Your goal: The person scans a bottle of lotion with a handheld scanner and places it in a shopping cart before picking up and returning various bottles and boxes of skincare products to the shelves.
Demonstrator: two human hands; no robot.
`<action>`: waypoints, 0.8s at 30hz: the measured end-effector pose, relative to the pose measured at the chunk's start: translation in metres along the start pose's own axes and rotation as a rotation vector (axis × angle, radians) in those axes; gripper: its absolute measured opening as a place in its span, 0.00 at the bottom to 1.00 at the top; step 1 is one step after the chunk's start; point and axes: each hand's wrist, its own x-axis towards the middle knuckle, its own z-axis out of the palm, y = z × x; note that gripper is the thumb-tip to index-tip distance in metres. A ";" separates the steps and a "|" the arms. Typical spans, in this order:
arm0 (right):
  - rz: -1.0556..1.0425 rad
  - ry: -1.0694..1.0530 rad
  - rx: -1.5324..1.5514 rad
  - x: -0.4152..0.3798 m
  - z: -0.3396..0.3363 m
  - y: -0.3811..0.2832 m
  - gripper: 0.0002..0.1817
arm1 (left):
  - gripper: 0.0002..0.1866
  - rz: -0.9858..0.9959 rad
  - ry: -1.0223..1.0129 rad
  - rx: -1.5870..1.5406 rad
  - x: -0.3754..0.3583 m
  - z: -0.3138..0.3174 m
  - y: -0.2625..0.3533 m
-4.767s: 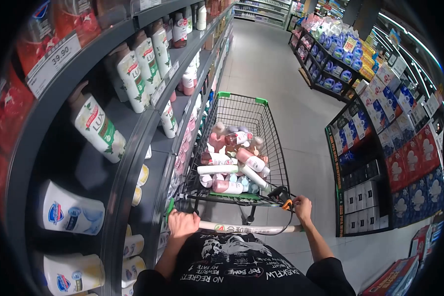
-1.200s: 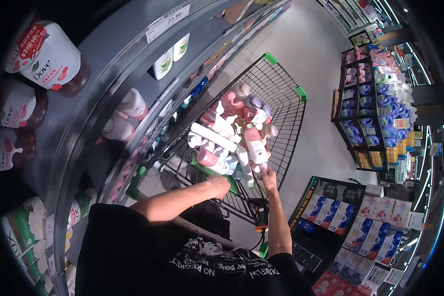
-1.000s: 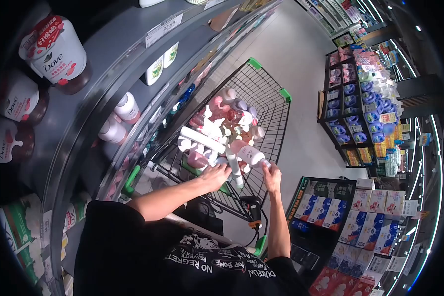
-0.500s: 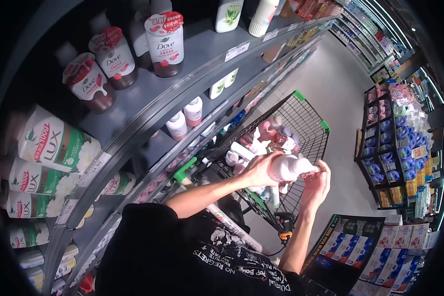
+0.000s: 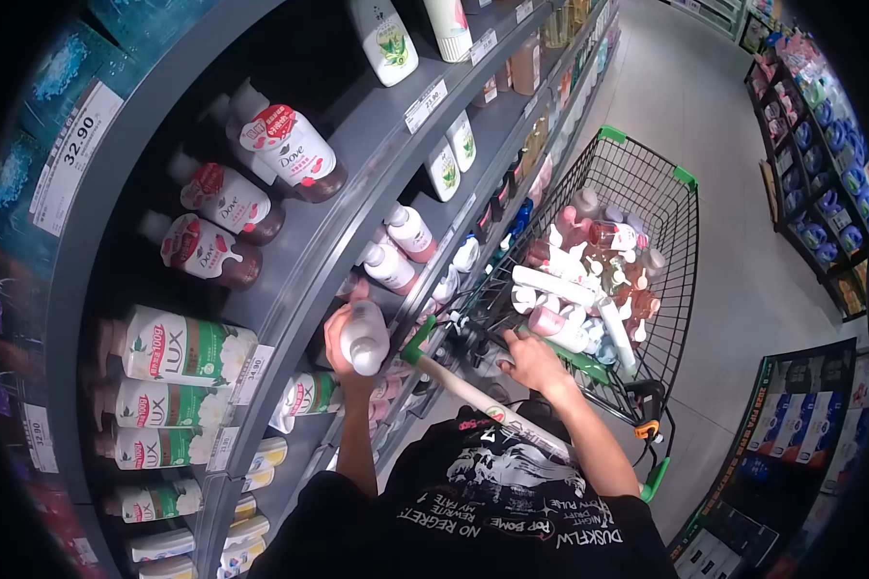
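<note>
My left hand is closed around a pale bottle with a light cap, at the edge of a lower shelf. The bottle's label is turned out of sight. Just beyond it stand white-and-pink bottles on that shelf. My right hand hovers over the near end of the shopping cart, its thumb and forefinger apart and nothing visible between them. Inside the cart is a heap of pump bottles, pink, white and amber.
Dove pump bottles and Lux bottles line the shelves at left. The cart's handle crosses in front of my body. A display rack stands across the aisle, with another stand of boxes at lower right.
My left hand has carried the bottle from over the cart leftward to the shelf. My right hand has come away from the bottle and dropped toward the cart's near end. The view has shifted.
</note>
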 end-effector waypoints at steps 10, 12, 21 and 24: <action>-0.032 0.017 -0.011 -0.003 0.003 0.004 0.27 | 0.36 -0.555 0.069 -0.272 -0.007 0.047 -0.071; -0.048 0.013 -0.030 -0.004 0.002 0.005 0.26 | 0.36 -0.595 0.087 -0.145 -0.006 0.054 -0.087; -0.113 0.083 -0.034 -0.001 0.010 0.010 0.30 | 0.38 -0.556 0.057 -0.229 -0.022 0.072 -0.119; -0.176 0.011 0.155 0.002 -0.001 0.029 0.32 | 0.38 -0.557 0.013 -0.132 -0.025 0.066 -0.124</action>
